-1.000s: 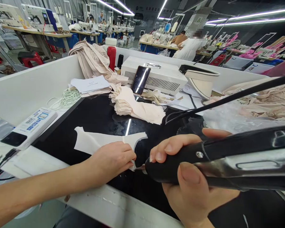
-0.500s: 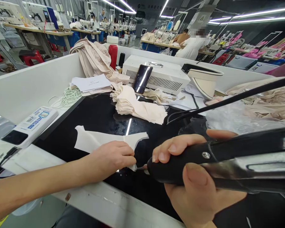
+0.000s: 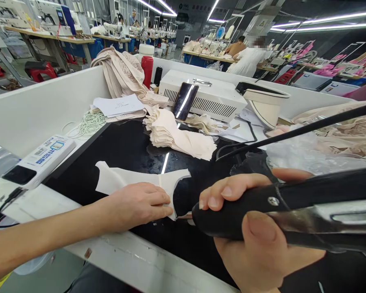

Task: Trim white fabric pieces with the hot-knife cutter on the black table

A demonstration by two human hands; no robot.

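Note:
A cut piece of white fabric (image 3: 118,179) lies on the black, glossy work surface (image 3: 88,150). My left hand (image 3: 140,205) rests on its lower right part, fingers extended and pressing it flat. My right hand (image 3: 256,236) is wrapped round a black hand tool (image 3: 232,213) with a metal lever along its side. The tool's thin metal tip (image 3: 186,217) points left and meets or nearly meets the fabric's lower corner; contact is hard to tell. Behind the fabric sits a stack of cream fabric pieces (image 3: 177,136).
A black cable (image 3: 308,128) crosses above the right side. Farther back are a white vented box (image 3: 213,97), a leaning phone (image 3: 185,101) and a red bottle (image 3: 147,71). A white device (image 3: 39,162) and green cord (image 3: 92,124) lie left. Plastic wrap (image 3: 305,152) lies right.
My left fingers have flattened out on the fabric after being more bent at its edge. The tool and my right hand have shifted slightly to the right.

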